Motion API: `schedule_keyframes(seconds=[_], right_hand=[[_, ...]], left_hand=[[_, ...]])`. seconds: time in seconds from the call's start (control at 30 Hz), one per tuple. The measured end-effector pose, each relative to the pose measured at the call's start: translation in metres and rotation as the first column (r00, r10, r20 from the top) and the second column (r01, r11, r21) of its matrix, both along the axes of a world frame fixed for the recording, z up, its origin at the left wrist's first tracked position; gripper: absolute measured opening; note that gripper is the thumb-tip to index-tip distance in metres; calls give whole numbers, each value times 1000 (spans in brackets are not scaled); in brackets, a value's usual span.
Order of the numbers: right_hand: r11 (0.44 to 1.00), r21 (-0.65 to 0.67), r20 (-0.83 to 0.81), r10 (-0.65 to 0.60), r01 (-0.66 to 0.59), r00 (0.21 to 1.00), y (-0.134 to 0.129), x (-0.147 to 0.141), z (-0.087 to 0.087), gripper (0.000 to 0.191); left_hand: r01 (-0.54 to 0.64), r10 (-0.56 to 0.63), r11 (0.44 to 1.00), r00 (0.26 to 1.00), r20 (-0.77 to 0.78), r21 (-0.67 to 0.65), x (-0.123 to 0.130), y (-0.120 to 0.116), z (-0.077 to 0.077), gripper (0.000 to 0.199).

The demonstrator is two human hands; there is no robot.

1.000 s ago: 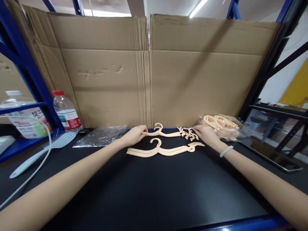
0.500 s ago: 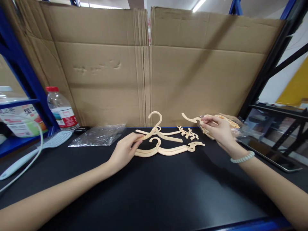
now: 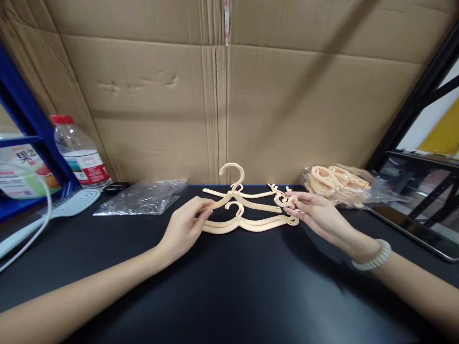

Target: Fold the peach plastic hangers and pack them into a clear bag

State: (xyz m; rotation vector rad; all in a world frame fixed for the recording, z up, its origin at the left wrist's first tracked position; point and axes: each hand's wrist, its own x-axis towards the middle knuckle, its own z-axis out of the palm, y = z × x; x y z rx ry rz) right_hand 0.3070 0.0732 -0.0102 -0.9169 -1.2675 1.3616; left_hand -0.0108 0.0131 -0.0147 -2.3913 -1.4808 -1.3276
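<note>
Two bare hands work with pale plastic hangers on a black table (image 3: 229, 291). The front hanger (image 3: 238, 223), lying flat nearest the person, is the landmark. It looks furthest along: its two arms are spread, its hook points away, and a small curved end piece (image 3: 294, 220) sits at its right tip.

Just beyond the front hanger is a second, held hanger (image 3: 258, 204), its arms spread too. The left hand (image 3: 184, 227) has thumb and fingers closed on its left arm. The right hand (image 3: 319, 215), beyond the front hanger's right tip, pinches a loose curved piece (image 3: 279, 204) close to the held hanger's right end; whether they touch cannot be told. This joint appears unfinished.

Behind both, farther from the person than the front hanger, lies a rear hanger (image 3: 256, 195), partly hidden, with no end piece visible. More small pieces (image 3: 276, 190) lie behind the front hanger's right tip, seemingly unused. A stuffed clear packet (image 3: 333, 184) of similar parts sits farther right of the front hanger.
</note>
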Motion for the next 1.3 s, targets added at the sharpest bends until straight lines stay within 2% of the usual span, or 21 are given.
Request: schedule_keyframes(seconds=[0.17,0.4,0.6,0.83,1.1,1.3], right_hand=[[999,-15,-64,28,-30,998,0,-2,-1,25],[1000,20,4,11,-11,1000,-3,-6,0,30],[998,51,-5,43,-43,999,-5,-12,-3,29],[996,93,-3,13,-13,1000,-6,-14,0,28],[989,-22,-23,146,-147,989,-4,-10,0,25],[940,-94,-104,317,-327,943,0,-7,-4,19]], left_hand=[[-6,6,1000,1000,4,-10,0,0,1,16],[-12,12,1000,1000,8,-3,-1,1,0,16],[-1,1,1000,1000,5,-6,-1,1,0,15],[17,-16,1000,1000,10,-17,-1,0,1,14],[30,-29,999,999,20,-25,-1,0,0,12],[37,-36,999,999,22,-27,0,-1,1,12]])
